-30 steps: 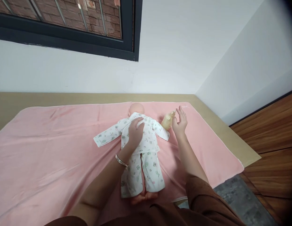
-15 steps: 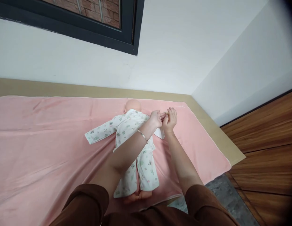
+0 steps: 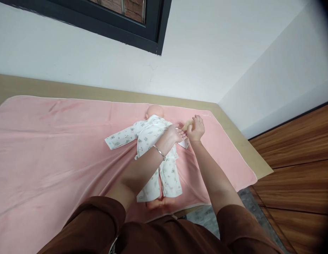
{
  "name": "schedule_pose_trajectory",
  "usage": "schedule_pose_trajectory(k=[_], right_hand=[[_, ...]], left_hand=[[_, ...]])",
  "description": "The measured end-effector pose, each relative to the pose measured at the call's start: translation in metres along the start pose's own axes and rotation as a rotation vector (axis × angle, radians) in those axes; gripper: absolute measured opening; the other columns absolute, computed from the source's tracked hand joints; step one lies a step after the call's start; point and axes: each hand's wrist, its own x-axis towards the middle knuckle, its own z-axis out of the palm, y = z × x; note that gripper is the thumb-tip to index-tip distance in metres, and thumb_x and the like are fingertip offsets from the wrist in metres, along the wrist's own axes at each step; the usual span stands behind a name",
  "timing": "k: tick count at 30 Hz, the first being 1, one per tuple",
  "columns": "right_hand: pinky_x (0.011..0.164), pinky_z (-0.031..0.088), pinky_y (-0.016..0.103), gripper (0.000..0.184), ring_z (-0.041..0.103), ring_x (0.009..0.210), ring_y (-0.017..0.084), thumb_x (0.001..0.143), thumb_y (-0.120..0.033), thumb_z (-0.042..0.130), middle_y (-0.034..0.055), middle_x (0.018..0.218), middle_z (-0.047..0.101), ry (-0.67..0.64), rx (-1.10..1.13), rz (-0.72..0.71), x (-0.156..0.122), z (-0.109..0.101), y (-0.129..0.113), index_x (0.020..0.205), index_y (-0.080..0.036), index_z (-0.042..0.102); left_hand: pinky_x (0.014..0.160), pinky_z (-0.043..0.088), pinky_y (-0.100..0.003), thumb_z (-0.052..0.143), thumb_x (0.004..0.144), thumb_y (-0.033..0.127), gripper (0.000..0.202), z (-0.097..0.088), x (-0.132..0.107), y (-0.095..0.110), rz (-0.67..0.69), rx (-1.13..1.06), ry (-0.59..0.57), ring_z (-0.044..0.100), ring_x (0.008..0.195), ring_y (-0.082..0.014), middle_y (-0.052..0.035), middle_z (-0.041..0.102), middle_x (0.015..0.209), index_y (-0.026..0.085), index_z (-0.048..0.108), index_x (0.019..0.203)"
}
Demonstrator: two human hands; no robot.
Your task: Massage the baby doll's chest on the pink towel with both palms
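Note:
A baby doll (image 3: 149,135) in a white printed suit lies stretched out on a pink blanket (image 3: 60,148), head (image 3: 155,110) toward the wall. My left hand (image 3: 174,134) rests on the doll's sleeve near its shoulder, fingers stretched out flat toward my right hand. My right hand (image 3: 197,127) is curled around a pale yellow baby bottle (image 3: 187,124) just beside the doll; only a bit of the bottle shows past the palm. A bracelet sits on my left wrist.
The blanket covers a tan bed or table (image 3: 240,141) set against a white wall, under a dark window frame (image 3: 100,26). On the right are a wooden floor (image 3: 298,158) and a grey mat (image 3: 249,201).
My left hand slid from the doll's chest to its sleeve by the bottle. My right hand went from open beside the bottle to curled around it. The view shifted slightly.

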Motion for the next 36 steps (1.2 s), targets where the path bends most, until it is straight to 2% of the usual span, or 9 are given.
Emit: schedule_pose_trajectory(k=[3,7,11,15,21,28,32,34,36], right_hand=[[0.115,0.033,0.053,0.041,0.045,0.136,0.027,0.074,-0.024,0.045,0.0113,0.132,0.06,-0.002,-0.032,0.014,0.003,-0.003,-0.003,0.111,-0.019,0.061],[0.112,0.039,0.048,0.036,0.048,0.133,0.027,0.075,-0.023,0.045,0.0124,0.131,0.061,-0.026,-0.073,0.044,0.007,-0.008,-0.01,0.106,-0.018,0.063],[0.111,0.039,0.047,0.035,0.047,0.134,0.028,0.075,-0.023,0.046,0.0149,0.134,0.059,-0.073,-0.089,0.051,0.008,-0.013,-0.015,0.105,-0.015,0.063],[0.109,0.041,0.047,0.035,0.049,0.133,0.028,0.076,-0.022,0.046,0.0146,0.132,0.061,-0.079,-0.121,0.05,0.008,-0.016,-0.018,0.105,-0.015,0.064],[0.11,0.04,0.046,0.037,0.05,0.132,0.029,0.077,-0.021,0.045,0.0171,0.133,0.061,-0.123,-0.153,0.047,0.01,-0.023,-0.023,0.106,-0.011,0.065],[0.111,0.039,0.044,0.044,0.044,0.137,0.027,0.081,-0.023,0.041,0.0152,0.141,0.055,-0.291,-0.194,0.094,0.017,-0.038,-0.036,0.117,-0.011,0.064],[0.116,0.026,0.051,0.05,0.038,0.14,0.028,0.083,-0.024,0.042,0.0148,0.145,0.05,-0.379,-0.249,0.025,0.026,-0.052,-0.043,0.129,-0.012,0.059],[0.118,0.016,0.056,0.051,0.033,0.143,0.029,0.084,-0.025,0.043,0.0148,0.148,0.047,-0.35,-0.275,-0.022,0.027,-0.056,-0.054,0.131,-0.013,0.057],[0.12,0.008,0.055,0.049,0.029,0.145,0.028,0.085,-0.026,0.044,0.0154,0.15,0.044,-0.299,-0.257,-0.034,0.024,-0.054,-0.075,0.13,-0.012,0.058]], left_hand=[[0.089,0.057,-0.036,0.044,0.085,0.023,0.053,-0.013,-0.02,-0.002,-0.011,0.014,-0.075,0.066,0.109,-0.026,-0.0214,0.062,0.121,0.008,0.044,0.136],[0.091,0.057,-0.034,0.043,0.086,0.025,0.062,-0.027,-0.055,-0.003,-0.014,0.028,-0.134,0.064,0.115,-0.0258,-0.0229,0.059,0.127,0.007,0.037,0.144],[0.092,0.057,-0.033,0.043,0.085,0.026,0.062,-0.036,-0.088,0.002,0.012,0.049,-0.141,0.063,0.117,-0.0256,-0.0235,0.058,0.13,0.006,0.037,0.144],[0.094,0.055,-0.034,0.042,0.086,0.028,0.059,-0.049,-0.109,0.013,0.068,0.092,-0.103,0.059,0.123,-0.025,-0.0209,0.057,0.133,0.009,0.042,0.142],[0.099,0.051,-0.035,0.04,0.087,0.027,0.054,-0.069,-0.12,0.03,0.092,0.08,-0.056,0.056,0.128,-0.024,-0.0173,0.056,0.137,0.014,0.046,0.139],[0.106,0.047,-0.039,0.033,0.09,0.023,0.051,-0.072,-0.128,0.043,0.119,0.057,0.042,0.049,0.134,-0.0233,-0.0161,0.056,0.137,0.013,0.045,0.138],[0.105,0.047,-0.042,0.033,0.09,0.023,0.051,-0.076,-0.126,0.044,0.144,0.062,0.064,0.05,0.134,-0.0248,-0.0162,0.057,0.135,0.013,0.045,0.138],[0.102,0.049,-0.042,0.033,0.09,0.023,0.05,-0.077,-0.124,0.042,0.145,0.073,0.071,0.053,0.13,-0.0256,-0.0156,0.059,0.133,0.016,0.047,0.137],[0.1,0.05,-0.042,0.033,0.09,0.024,0.048,-0.075,-0.123,0.039,0.143,0.089,0.07,0.057,0.126,-0.026,-0.0156,0.061,0.129,0.017,0.049,0.135]])
